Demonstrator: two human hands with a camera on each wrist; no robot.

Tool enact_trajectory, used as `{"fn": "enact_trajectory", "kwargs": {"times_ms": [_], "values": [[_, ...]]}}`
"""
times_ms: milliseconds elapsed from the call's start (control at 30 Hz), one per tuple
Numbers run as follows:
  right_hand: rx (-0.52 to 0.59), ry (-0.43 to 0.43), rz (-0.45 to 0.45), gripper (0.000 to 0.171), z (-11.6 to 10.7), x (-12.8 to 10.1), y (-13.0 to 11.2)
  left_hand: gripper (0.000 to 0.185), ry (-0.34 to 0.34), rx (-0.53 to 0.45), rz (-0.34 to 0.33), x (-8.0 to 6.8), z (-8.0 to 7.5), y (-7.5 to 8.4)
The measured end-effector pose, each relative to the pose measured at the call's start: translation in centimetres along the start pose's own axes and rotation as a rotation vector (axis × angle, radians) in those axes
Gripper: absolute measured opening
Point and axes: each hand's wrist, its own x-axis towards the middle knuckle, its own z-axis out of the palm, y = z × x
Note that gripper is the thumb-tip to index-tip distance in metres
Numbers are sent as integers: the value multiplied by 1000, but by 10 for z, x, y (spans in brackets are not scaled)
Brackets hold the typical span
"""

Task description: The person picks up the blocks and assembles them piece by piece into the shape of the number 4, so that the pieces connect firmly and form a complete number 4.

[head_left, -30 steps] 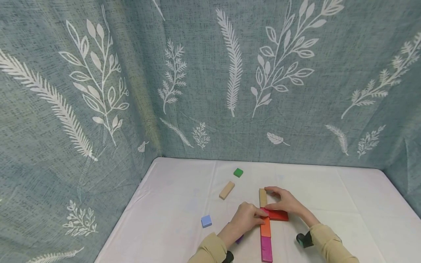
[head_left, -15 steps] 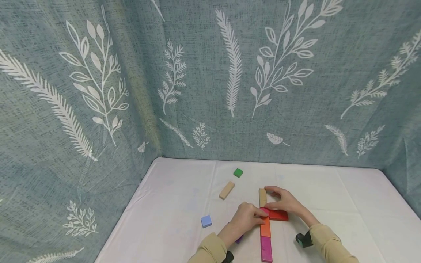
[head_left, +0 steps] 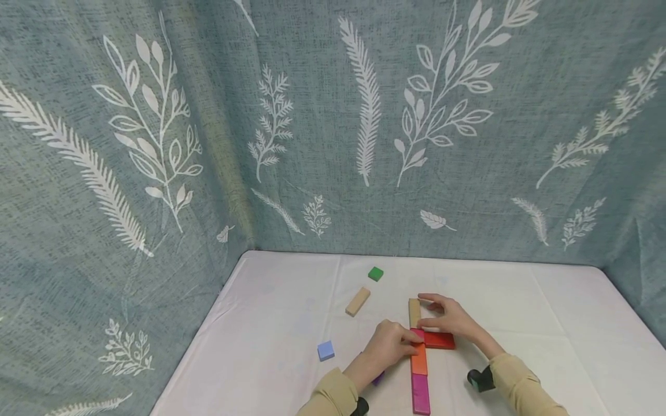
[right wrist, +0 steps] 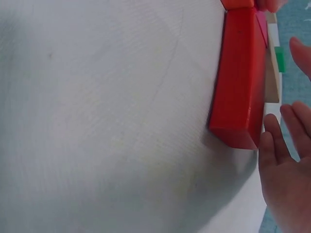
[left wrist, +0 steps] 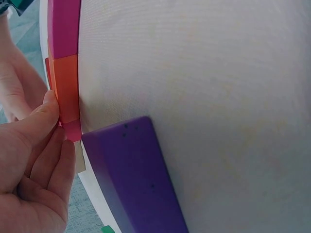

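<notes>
- Head view: low in the middle, the left hand (head_left: 387, 345) is pinching the small pink block (head_left: 418, 334) above the orange block (head_left: 419, 359). The right hand (head_left: 451, 318) is touching the tan block (head_left: 414, 312) with loose fingers, above the red block (head_left: 439, 340).
- Left wrist view: at the left edge, the fingers (left wrist: 36, 127) are pressing the orange block (left wrist: 65, 87); a purple block (left wrist: 133, 179) is lying beside them.
- Right wrist view: the right hand (right wrist: 286, 165) is open at the lower right, just beside the red block (right wrist: 238, 77).

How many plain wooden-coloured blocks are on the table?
2. One tan block lies loose, below the green cube. The other tan block tops the coloured line, touched by the right hand. Hands might hide others.
</notes>
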Motion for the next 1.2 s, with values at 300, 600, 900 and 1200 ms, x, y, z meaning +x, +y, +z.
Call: {"fn": "enact_trajectory", "kwargs": {"times_ms": [300,600,900,1200], "values": [[2,30,-36,61,-13,-5,-5,21,-18,-30,-17,1,-1,1],[89,36,-58,61,-21,-7,-2,21,-12,-58,-11,0,-1,1],[121,44,-85,60,-24,-15,-7,21,-3,-50,5,-2,-1,-1],[140,64,-134,61,-24,-24,-21,22,4,-47,18,-4,0,-1]]}}
